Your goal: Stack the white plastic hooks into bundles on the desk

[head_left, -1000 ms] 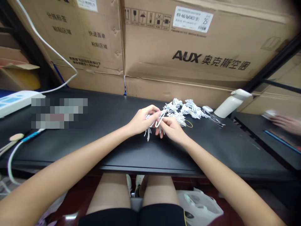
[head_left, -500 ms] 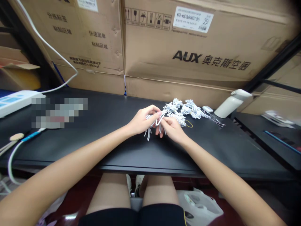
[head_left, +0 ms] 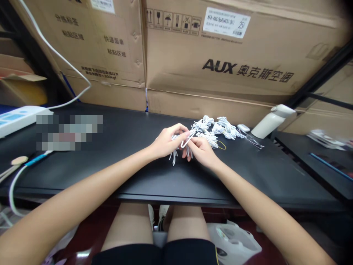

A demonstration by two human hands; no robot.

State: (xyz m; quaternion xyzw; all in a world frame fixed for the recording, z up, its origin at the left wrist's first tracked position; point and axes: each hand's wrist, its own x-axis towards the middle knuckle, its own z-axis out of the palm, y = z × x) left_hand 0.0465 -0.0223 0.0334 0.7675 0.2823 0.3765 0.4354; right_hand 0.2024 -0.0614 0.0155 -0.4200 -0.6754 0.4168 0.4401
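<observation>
My left hand is closed on a bunch of white cords, whose loose ends hang below its fingers. A folded loop of cord sticks up between the two hands. My right hand touches the same cords from the right, its fingers pinched around them and partly hidden. Just behind it on the black table lie several tied bundles of white cord. A thin yellow band rests at their near edge.
At the back right a white bottle lies tilted, beside glasses and a small white case. Large cardboard boxes stand behind the table. A white power strip with cables is at the left.
The folded cord loop between my hands has shifted slightly down and left. Both hands stay almost in the same place.
</observation>
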